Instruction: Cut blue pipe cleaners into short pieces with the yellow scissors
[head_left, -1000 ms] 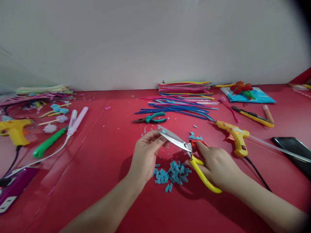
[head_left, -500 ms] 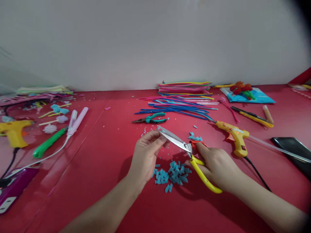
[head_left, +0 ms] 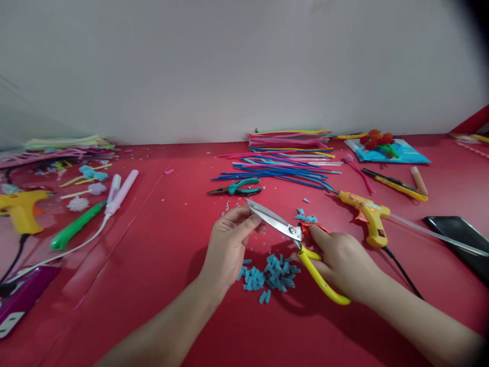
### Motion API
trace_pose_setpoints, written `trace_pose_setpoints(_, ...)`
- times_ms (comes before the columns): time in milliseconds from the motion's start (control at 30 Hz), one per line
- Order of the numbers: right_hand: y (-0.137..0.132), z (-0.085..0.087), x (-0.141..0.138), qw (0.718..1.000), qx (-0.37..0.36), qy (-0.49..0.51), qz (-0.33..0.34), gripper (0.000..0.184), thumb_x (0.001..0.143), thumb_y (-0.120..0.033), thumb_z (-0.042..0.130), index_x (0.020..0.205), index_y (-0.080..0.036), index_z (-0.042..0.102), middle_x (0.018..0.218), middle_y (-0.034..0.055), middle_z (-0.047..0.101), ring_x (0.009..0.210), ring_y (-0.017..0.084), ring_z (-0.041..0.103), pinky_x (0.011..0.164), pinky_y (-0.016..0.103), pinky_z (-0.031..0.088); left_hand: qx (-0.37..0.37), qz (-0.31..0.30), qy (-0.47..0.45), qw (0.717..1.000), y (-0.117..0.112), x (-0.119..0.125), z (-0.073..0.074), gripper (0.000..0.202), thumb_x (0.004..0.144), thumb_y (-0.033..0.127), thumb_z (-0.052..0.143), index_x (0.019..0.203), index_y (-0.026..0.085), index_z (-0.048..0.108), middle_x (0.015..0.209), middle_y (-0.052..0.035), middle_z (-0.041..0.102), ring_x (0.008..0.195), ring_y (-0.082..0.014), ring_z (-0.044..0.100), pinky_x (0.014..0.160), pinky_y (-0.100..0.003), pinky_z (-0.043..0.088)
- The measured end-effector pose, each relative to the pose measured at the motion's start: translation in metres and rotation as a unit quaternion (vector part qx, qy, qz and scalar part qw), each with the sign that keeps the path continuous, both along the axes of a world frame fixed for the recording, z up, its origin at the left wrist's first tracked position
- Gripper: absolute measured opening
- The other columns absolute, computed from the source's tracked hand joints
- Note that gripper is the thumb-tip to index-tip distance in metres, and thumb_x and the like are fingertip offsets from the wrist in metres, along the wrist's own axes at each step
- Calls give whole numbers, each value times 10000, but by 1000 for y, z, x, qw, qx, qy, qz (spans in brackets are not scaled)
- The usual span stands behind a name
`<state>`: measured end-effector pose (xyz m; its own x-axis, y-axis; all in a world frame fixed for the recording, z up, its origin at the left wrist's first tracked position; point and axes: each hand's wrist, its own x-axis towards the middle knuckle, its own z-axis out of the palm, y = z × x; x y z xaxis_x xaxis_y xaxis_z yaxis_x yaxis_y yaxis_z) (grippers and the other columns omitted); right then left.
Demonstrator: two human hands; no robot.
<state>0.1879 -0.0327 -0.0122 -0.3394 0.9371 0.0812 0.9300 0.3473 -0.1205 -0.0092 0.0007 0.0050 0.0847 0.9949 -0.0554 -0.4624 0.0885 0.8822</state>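
My right hand (head_left: pixel 342 262) grips the yellow handles of a pair of scissors (head_left: pixel 282 228), whose steel blades point up and left. My left hand (head_left: pixel 229 242) is pinched closed right at the blade tips; what its fingers hold is too small to make out. Below the blades lies a heap of short light-blue cut pieces (head_left: pixel 271 275) on the red table (head_left: pixel 160 244). A few more blue bits (head_left: pixel 305 216) lie just behind the scissors.
Teal-handled pliers (head_left: pixel 237 187) and a spread of coloured pipe cleaners (head_left: pixel 286 160) lie behind my hands. A yellow glue gun (head_left: pixel 367 214), its cord, a utility knife (head_left: pixel 395 183) and a black phone (head_left: pixel 458 234) sit to the right. Another glue gun (head_left: pixel 21 206), a green-handled tool (head_left: pixel 76 227) and a purple power strip (head_left: pixel 19 300) are on the left.
Almost nothing differs; both hands and the scissors stay where they were, with only a slight shift of the view.
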Motion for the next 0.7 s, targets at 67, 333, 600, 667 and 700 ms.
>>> trace_pose_setpoints(67,0,1,-1,1000,3,-1,-1,303,778,-491,337,688,-203,367,462,-14,469,389,118,429,421,233,130,0,0,-1,1000,0,0,0,90,682,123,590,716,179,652,672,7,620,634,-78,541,641,-205,423)
trace_pose_setpoints(333,3,0,2,1000,7,0,-5,342,770,-525,329,674,-201,378,457,-11,466,386,119,416,418,230,138,0,-4,5,1000,2,-1,-2,101,690,128,584,763,167,643,717,6,620,649,-69,543,650,-190,427)
trace_pose_setpoints(600,4,9,-13,923,-151,342,-87,231,748,-418,429,695,-193,436,511,-44,446,417,75,406,407,196,274,-69,-148,63,985,-5,6,0,59,693,180,587,737,143,600,646,-11,616,575,-88,546,592,-211,425)
trace_pose_setpoints(667,3,12,-17,859,-231,443,-113,226,749,-413,432,768,-190,464,455,-72,413,350,65,382,364,188,286,-83,-211,86,970,-8,11,-1,85,704,203,577,741,130,599,642,-20,610,575,-91,540,581,-208,416)
trace_pose_setpoints(700,2,13,-18,832,-255,479,-118,234,749,-413,436,805,-190,473,424,-84,397,328,66,378,349,186,292,-86,-230,95,965,-10,12,-2,96,707,211,574,747,127,600,640,-20,605,576,-88,535,574,-202,410)
